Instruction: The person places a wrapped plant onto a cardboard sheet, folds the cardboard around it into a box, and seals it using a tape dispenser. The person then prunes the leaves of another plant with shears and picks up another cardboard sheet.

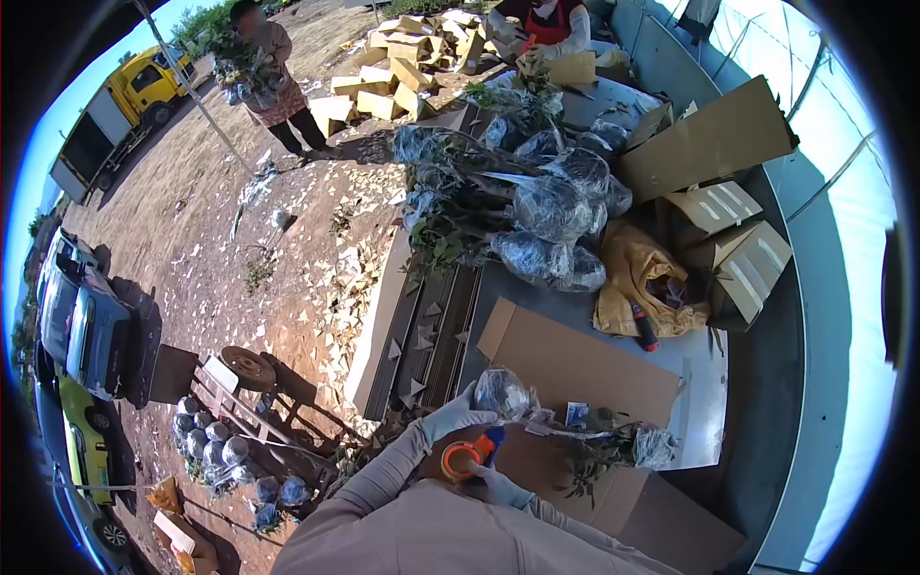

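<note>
Gloved, my left hand point(458, 416) reaches to the plastic-wrapped root ball of a plant point(502, 393), its fingers touching the wrap's near side. The plant lies across an opened cardboard box point(585, 359), its leafy end to the right, with a second wrapped clump point(654, 448) there. My right hand point(500, 487), also gloved, is closed round a tape dispenser with an orange ring and blue end point(467, 458), close to my body. A small blue and white label point(576, 414) is beside the stem.
Wrapped plants point(551, 206) are piled on the metal surface beyond the box. A yellow sack point(637, 278) and open cartons point(738, 259) stand right. One person point(264, 77) carries plants; another point(546, 29) works at the far end. A loaded cart point(216, 441) is lower left.
</note>
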Tool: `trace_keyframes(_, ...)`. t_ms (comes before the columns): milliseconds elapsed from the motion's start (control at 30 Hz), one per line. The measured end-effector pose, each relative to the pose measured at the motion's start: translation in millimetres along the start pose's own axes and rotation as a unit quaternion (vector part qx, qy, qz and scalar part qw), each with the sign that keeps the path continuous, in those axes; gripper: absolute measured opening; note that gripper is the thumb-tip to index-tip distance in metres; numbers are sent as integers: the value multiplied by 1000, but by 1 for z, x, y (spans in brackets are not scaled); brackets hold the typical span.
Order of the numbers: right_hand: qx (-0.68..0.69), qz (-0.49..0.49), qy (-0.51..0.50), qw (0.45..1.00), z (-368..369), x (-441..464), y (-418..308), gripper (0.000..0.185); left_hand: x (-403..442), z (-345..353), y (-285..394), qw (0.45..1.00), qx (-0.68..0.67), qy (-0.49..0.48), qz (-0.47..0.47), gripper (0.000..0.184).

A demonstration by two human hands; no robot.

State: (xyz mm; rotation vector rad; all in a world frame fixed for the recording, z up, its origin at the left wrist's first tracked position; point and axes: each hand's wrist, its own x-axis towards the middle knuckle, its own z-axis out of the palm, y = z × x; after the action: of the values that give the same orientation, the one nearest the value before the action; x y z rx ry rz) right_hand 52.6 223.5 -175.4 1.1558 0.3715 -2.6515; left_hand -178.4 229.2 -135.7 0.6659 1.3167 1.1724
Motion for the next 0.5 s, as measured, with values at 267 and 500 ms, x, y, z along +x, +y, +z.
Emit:
trace_keyframes(267, 18, 95, -93, 991, 36, 28, -34, 43, -30, -42, -26, 966, 205, -160, 1, 123)
trace_keyframes(500, -747, -280, 156, 582, 129, -31, -128, 38, -35, -58, -47, 959, 257, -118, -4, 76)
